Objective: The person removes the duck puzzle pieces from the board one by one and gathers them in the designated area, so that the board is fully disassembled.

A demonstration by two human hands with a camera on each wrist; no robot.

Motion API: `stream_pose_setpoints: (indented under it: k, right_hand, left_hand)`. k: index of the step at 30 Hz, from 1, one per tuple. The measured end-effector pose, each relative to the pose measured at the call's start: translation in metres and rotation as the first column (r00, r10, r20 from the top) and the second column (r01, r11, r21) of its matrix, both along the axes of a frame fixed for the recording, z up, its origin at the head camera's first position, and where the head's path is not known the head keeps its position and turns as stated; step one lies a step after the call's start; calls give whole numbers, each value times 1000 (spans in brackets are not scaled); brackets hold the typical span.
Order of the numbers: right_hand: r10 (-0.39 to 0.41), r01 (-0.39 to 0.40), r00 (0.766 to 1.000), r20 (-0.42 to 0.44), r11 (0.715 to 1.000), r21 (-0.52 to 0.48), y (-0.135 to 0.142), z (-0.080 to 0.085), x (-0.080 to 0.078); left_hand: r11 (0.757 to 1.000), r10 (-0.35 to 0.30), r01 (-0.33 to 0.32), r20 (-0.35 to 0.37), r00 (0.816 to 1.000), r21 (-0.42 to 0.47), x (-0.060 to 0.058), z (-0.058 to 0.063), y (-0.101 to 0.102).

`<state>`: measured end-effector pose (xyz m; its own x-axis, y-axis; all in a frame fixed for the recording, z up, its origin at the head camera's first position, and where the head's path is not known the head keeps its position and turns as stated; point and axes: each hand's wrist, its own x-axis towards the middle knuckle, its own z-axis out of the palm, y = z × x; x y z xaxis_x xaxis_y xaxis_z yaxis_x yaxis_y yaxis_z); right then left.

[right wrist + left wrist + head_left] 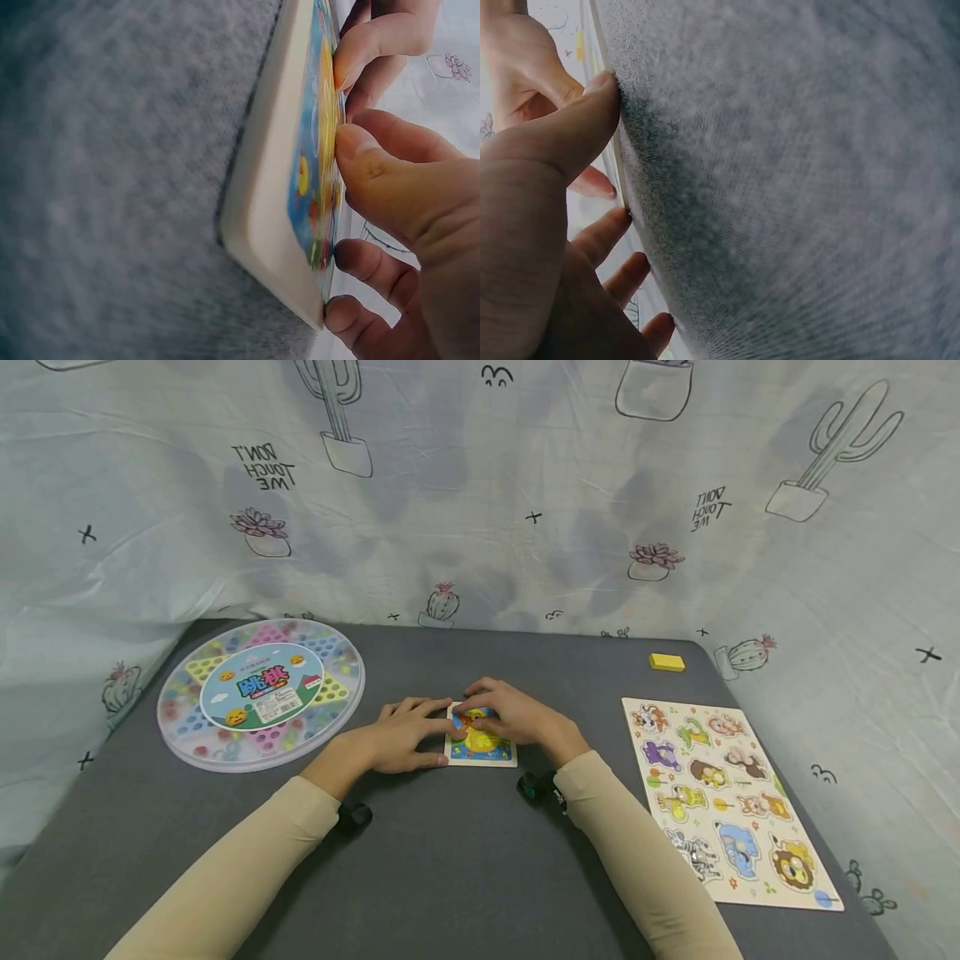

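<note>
A small square puzzle board [483,750] with a yellow duck on blue lies flat at the middle of the table, its pale rim visible in the right wrist view. My left hand [407,737] is at its left side, thumb at the near left corner and index finger reaching over the picture; the other fingers rest on the table. My right hand [519,714] comes over the board from the right. In the right wrist view its thumb [360,142] presses on the picture and other fingertips touch the right edge. The hands partly hide the duck.
A round Chinese checkers box [262,693] with a clear rim stands at the back left. On the right lies a wooden animal puzzle board [708,810], and beyond it a yellow block [667,662]. A printed white cloth [480,485] hangs behind the grey table [435,877].
</note>
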<state>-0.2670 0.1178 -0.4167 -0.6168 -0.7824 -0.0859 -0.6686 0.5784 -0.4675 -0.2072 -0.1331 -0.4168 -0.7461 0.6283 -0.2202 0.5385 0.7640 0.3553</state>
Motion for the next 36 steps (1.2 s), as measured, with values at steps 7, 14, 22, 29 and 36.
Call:
stream_pose_setpoints:
  k: [7,14,22,29,36]
  right_hand:
    - [8,-9,1000,18,997,70,-2,2,-2]
    - [16,-20,999,33,994,103,-2,3,-3]
    - [1,-5,1000,27,988,156,-4,8,-1]
    - [-5,2,1000,14,983,181,-4,9,-3]
    - [29,-21,999,-36,979,205,-5,10,-3]
  left_hand:
    - [1000,-7,7,-13,1000,-13,0,-1,-1]
    - [1000,-21,21,-11,1000,-19,0,-1,-1]
    - [1000,-18,18,14,1000,1,-3,-3,-1]
    - [1000,-13,13,27,1000,16,-4,-3,-1]
    - [997,20,-25,58,998,77,-8,-6,-3]
